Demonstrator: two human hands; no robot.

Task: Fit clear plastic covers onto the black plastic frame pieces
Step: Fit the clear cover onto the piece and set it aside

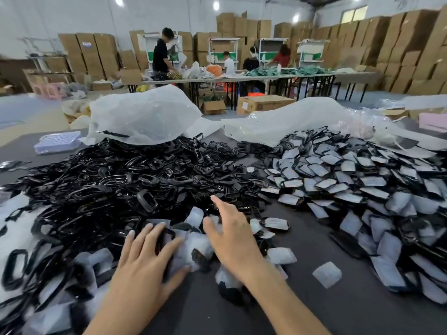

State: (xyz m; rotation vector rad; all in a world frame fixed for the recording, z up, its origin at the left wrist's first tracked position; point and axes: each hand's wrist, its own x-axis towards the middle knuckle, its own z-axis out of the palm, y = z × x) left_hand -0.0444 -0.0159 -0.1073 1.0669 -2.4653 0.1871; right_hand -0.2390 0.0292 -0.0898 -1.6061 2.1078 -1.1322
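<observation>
A big heap of black plastic frame pieces (125, 180) covers the left and middle of the dark table. Loose clear plastic covers (196, 217) lie scattered at its near edge. My left hand (145, 259) lies flat with spread fingers on covers and a black frame (167, 238). My right hand (232, 233) hovers with fingers stretched forward over the near edge of the black heap, holding nothing. To the right spreads a pile of frames with covers on them (350, 180).
Two large white plastic bags (145, 117) lie behind the heaps. A single cover (327, 274) rests on bare dark table (314, 310) near my right arm. A pale tray (58, 142) sits far left. Several people work at long tables among stacked cartons in the background.
</observation>
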